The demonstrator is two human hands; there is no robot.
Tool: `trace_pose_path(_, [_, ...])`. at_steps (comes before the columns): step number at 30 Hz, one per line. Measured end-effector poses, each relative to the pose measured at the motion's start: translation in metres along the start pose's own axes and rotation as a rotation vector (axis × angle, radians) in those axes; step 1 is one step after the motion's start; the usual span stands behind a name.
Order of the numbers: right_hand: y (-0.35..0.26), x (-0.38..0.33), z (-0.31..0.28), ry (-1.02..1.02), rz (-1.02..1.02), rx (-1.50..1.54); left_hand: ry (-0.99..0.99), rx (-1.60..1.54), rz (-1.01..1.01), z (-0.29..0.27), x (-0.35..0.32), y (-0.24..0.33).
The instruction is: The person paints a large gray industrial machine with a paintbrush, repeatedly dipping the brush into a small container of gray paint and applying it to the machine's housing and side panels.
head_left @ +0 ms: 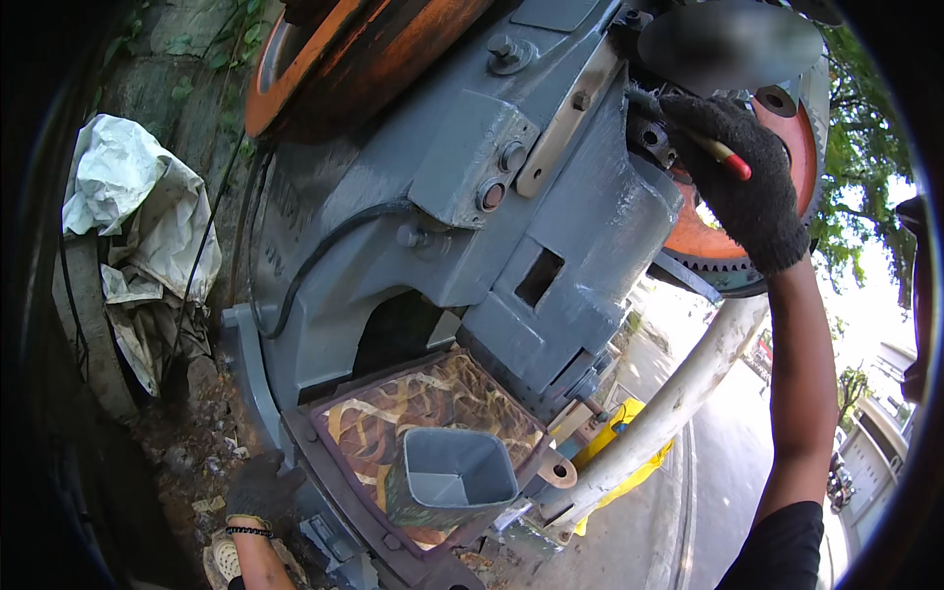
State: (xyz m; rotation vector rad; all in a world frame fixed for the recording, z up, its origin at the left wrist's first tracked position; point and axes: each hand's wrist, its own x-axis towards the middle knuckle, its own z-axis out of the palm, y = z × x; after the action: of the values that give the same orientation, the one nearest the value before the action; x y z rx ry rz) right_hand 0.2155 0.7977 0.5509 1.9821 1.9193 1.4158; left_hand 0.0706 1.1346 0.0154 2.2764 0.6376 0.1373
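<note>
My right hand (742, 172), in a dark knit glove, is raised at the upper right and closed around a paintbrush (726, 155). The brush's pale handle ends in a red tip, and its bristle end is up against the grey-painted machine (364, 177) near the orange toothed wheel (801, 162). My left hand (264, 489), also in a dark glove, is low on the left at the machine's lower frame. Its fingers blend into the shadow. A square tub (398, 497), coated grey inside, stands on a brown patterned mat (359, 423) between the hands.
A large orange wheel (334, 74) sits at the top. A black cable (295, 295) loops along the machine's side. Crumpled pale sheeting (182, 231) hangs at the left over rubble. A white pole (678, 388) slants past a yellow sack (629, 467), with a road (713, 472) beyond.
</note>
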Motion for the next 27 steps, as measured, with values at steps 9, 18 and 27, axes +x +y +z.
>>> trace_pose_path(9, [0.021, 0.010, 0.015, -0.129, -0.066, -0.726, 0.074, 0.052, 0.040, 0.012, 0.005, 0.001])
trace_pose_path(18, [-0.029, -0.012, 0.006, -0.394, -0.102, -0.542, 0.013, 0.027, 0.010, 0.003, -0.005, 0.013])
trace_pose_path(27, [0.003, 0.011, 0.014, -0.298, -0.041, -0.656, -0.040, 0.044, -0.029, 0.001, -0.004, 0.017])
